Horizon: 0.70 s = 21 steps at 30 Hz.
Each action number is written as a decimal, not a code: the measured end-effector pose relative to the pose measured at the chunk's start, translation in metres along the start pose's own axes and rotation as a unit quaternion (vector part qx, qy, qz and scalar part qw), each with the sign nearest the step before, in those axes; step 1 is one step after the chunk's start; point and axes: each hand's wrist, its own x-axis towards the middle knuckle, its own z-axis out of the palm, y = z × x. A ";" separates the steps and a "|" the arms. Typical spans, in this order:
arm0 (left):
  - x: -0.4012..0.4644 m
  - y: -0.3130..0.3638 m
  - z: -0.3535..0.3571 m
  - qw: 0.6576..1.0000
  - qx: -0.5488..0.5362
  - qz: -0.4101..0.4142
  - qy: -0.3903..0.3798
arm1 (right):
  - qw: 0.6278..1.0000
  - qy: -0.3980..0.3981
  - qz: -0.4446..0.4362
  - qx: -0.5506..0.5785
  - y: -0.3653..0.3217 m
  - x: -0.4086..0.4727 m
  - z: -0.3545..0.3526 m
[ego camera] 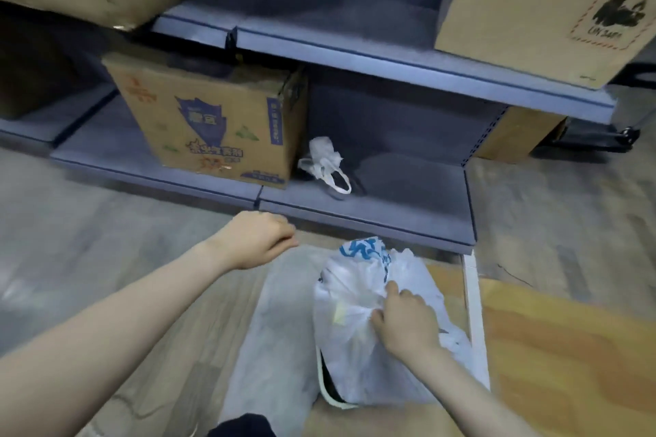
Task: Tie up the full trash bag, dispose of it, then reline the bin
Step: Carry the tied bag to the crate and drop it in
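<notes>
A full white trash bag (355, 323) with blue print near its top sits in a small bin whose pale rim (332, 397) shows at the bag's lower left. My right hand (404, 319) grips the gathered plastic at the bag's middle. My left hand (259, 241) hovers to the upper left of the bag, fingers loosely curled, holding nothing. A crumpled white plastic bag (324, 163) with loop handles lies on the low shelf behind.
A blue-grey metal shelf unit (372, 220) stands right ahead. A printed cardboard box (213, 124) sits on its bottom shelf, a PICO box (543, 7) on the shelf above. Flat cardboard (568, 348) lies on the floor at right. A grey sheet (273, 330) lies under the bin.
</notes>
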 end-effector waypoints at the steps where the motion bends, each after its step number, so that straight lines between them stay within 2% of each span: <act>1: -0.008 0.001 -0.011 0.999 0.000 -0.030 -0.040 | 1.000 -0.015 0.001 -0.015 -0.002 -0.001 -0.004; 3: -0.020 0.005 -0.034 0.988 0.009 -0.091 -0.128 | 0.998 -0.049 0.006 -0.031 0.000 -0.001 -0.015; 5: -0.032 0.009 -0.060 0.978 0.009 -0.124 -0.165 | 0.996 -0.070 0.011 -0.049 0.002 -0.006 -0.028; 9: -0.059 0.004 -0.108 0.968 0.013 -0.170 -0.186 | 0.998 -0.044 0.005 -0.043 -0.003 -0.023 -0.065; 14: -0.093 0.004 -0.185 0.952 0.039 -0.217 -0.214 | 0.995 -0.026 -0.013 -0.094 -0.022 -0.051 -0.147; 21: -0.141 0.007 -0.310 0.929 0.032 -0.311 -0.199 | 0.985 0.014 -0.121 -0.121 -0.080 -0.101 -0.274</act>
